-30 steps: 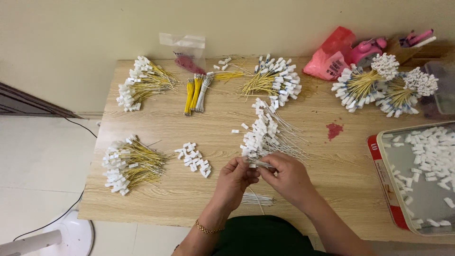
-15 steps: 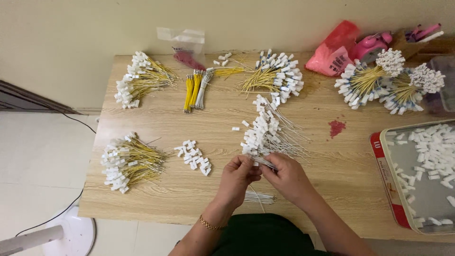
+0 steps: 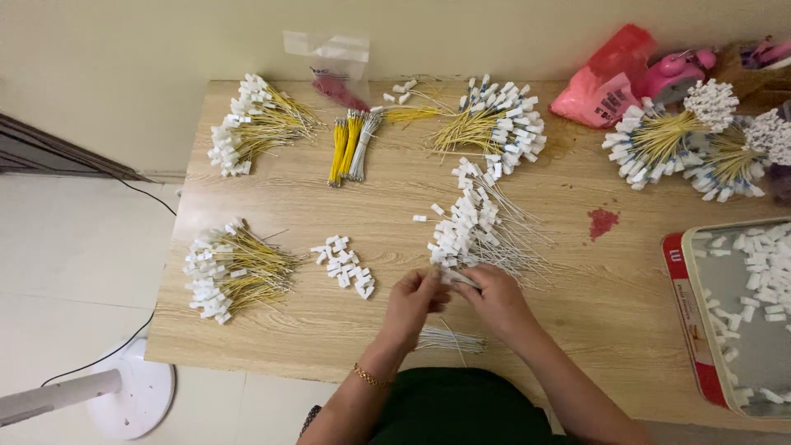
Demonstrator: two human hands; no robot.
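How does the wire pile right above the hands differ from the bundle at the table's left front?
The pile above the hands has pale grey-white wires, fanned loosely; the left-front bundle has yellow wires, packed tighter. The left hand and right hand touch the pile's near edge; the bundle lies untouched. Both carry small white connectors.

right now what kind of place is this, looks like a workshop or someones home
Probably a small home assembly bench: a plain wooden table holds bundles of yellow wires with white connectors, a tray of loose white connectors, and both hands work on one thin wire.
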